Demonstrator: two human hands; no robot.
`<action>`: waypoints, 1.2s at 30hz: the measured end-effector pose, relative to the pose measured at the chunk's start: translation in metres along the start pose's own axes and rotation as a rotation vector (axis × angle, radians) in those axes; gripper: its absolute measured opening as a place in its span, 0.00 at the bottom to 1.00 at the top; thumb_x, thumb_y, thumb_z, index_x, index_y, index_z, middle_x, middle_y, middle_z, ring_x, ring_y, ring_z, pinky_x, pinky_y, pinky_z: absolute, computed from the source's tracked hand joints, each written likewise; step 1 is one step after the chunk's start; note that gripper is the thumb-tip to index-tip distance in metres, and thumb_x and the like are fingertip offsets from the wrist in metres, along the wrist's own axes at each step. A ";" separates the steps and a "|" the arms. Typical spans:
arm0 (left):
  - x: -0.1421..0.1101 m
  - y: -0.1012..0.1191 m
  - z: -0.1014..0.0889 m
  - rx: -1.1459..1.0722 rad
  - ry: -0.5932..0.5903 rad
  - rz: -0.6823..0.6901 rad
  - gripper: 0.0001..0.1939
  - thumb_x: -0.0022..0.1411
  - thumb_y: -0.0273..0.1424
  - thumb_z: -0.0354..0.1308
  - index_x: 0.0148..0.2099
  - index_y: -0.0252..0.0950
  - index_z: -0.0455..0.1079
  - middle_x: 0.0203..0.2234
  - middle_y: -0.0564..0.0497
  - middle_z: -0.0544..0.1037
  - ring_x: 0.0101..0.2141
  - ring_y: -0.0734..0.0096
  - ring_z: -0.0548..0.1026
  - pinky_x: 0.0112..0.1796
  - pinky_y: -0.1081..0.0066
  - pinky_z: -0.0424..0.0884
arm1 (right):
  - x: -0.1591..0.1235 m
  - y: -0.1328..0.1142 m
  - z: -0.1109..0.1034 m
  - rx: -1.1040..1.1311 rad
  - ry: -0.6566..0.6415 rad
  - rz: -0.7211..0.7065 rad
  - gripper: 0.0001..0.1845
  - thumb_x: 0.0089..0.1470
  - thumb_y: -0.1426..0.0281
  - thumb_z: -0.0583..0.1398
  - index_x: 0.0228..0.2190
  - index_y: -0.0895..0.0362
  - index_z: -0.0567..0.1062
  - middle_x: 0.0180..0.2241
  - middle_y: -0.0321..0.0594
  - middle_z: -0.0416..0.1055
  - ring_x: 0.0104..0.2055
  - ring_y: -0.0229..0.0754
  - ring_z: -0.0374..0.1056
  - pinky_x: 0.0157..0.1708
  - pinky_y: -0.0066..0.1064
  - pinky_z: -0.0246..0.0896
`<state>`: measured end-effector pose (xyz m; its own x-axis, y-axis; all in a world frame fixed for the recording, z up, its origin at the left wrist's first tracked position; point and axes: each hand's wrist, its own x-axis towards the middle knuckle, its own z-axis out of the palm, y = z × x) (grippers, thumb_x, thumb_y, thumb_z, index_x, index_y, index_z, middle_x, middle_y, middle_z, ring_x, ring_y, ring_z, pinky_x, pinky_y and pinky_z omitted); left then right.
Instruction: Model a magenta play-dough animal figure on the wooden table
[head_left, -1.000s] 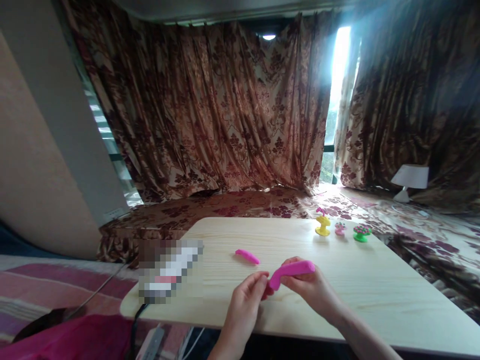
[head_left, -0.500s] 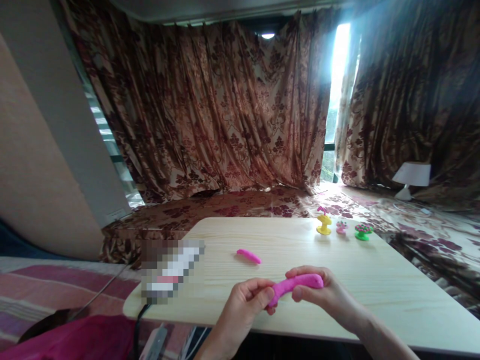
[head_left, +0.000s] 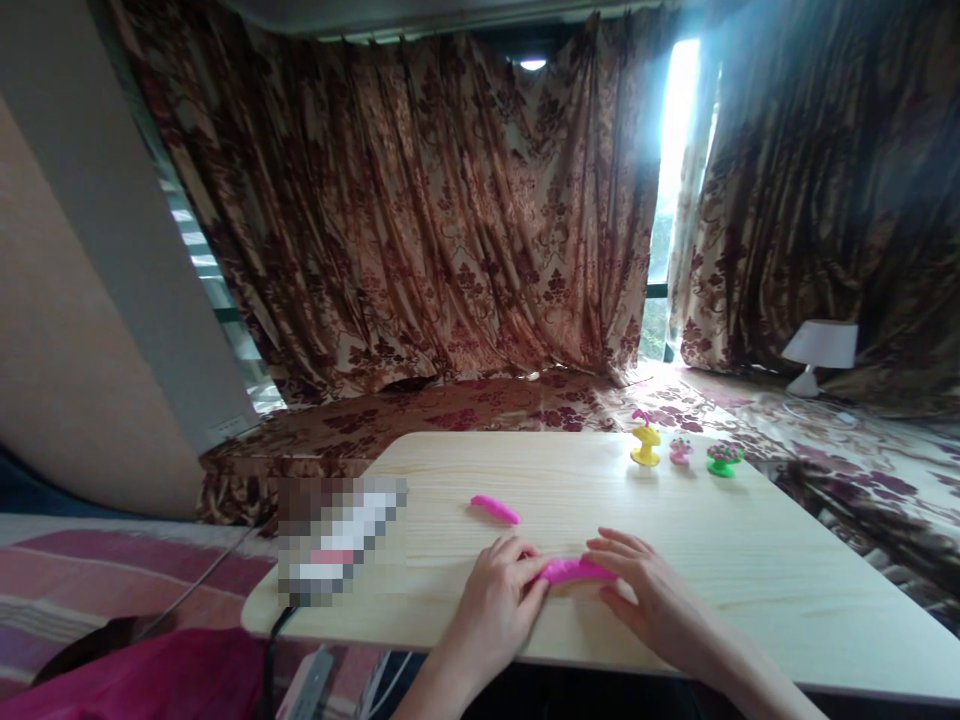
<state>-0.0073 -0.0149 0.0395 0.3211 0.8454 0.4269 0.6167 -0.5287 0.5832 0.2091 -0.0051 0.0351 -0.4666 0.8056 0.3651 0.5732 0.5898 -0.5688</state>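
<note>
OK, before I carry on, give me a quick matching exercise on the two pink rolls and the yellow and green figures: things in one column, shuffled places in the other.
Things
1. Larger pink roll
2. Smaller pink roll
3. Yellow figure
4. Green figure

Places
A. Rightmost of the three small figures
B. On the table, apart from both hands
C. Leftmost of the three small figures
D. Between the left hand and right hand, touched by both

Pairs: 1-D, 2-B, 3-C, 4-A

The left hand (head_left: 499,590) and right hand (head_left: 649,595) partly cover the thick pink clay-like roll (head_left: 570,571); pixelation obscures the long white object (head_left: 352,535).
</note>
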 end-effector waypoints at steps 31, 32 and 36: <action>-0.043 -0.042 -0.014 0.507 0.169 -0.088 0.18 0.65 0.34 0.45 0.53 0.38 0.67 0.52 0.46 0.71 0.54 0.61 0.66 0.55 0.55 0.61 | -0.024 -0.055 0.045 -0.323 -0.251 -0.153 0.28 0.60 0.63 0.49 0.60 0.51 0.53 0.62 0.40 0.46 0.63 0.52 0.45 0.60 0.53 0.38; -0.043 -0.041 -0.014 0.507 0.167 -0.087 0.17 0.65 0.34 0.45 0.52 0.38 0.67 0.52 0.47 0.72 0.54 0.61 0.66 0.54 0.56 0.61 | -0.019 -0.055 0.047 -0.329 -0.229 -0.126 0.27 0.61 0.62 0.47 0.60 0.51 0.54 0.62 0.40 0.47 0.63 0.51 0.44 0.60 0.52 0.37; -0.043 -0.042 -0.016 0.533 0.159 -0.062 0.18 0.65 0.34 0.44 0.53 0.38 0.67 0.51 0.47 0.72 0.53 0.62 0.67 0.54 0.57 0.63 | 0.032 -0.050 0.056 -0.387 -0.120 0.018 0.25 0.63 0.64 0.43 0.58 0.60 0.59 0.60 0.47 0.54 0.63 0.48 0.47 0.60 0.48 0.39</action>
<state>-0.0584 -0.0308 0.0077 0.1861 0.8301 0.5257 0.9223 -0.3320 0.1977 0.1281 -0.0121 0.0336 -0.5165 0.8170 0.2563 0.7825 0.5719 -0.2462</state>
